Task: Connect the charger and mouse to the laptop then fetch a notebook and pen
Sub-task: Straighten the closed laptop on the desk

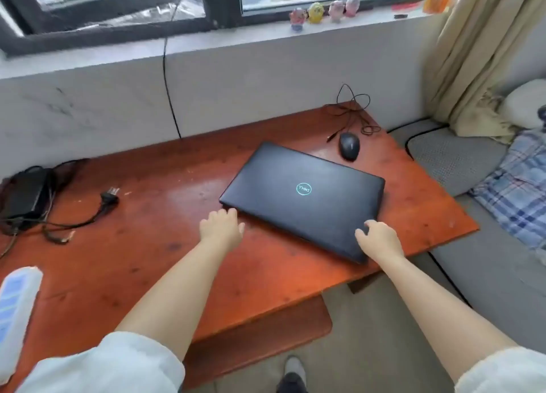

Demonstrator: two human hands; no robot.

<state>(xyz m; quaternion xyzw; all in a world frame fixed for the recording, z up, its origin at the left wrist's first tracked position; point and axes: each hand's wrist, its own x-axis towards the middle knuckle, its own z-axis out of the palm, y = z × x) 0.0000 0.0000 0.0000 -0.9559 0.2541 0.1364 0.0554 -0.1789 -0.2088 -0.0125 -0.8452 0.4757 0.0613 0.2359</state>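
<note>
Wooden table: one laptop, one mouse, one charger

We observe a closed black laptop lying skewed on the red-brown wooden table, with the left hand at its near-left corner and the right hand resting fingers-spread on its near-right corner. A black mouse sits just beyond the laptop at 1 o'clock, its cable loosely tangled behind it. We note the charger at 9 o'clock, well apart from the laptop, plug lying loose.
</note>
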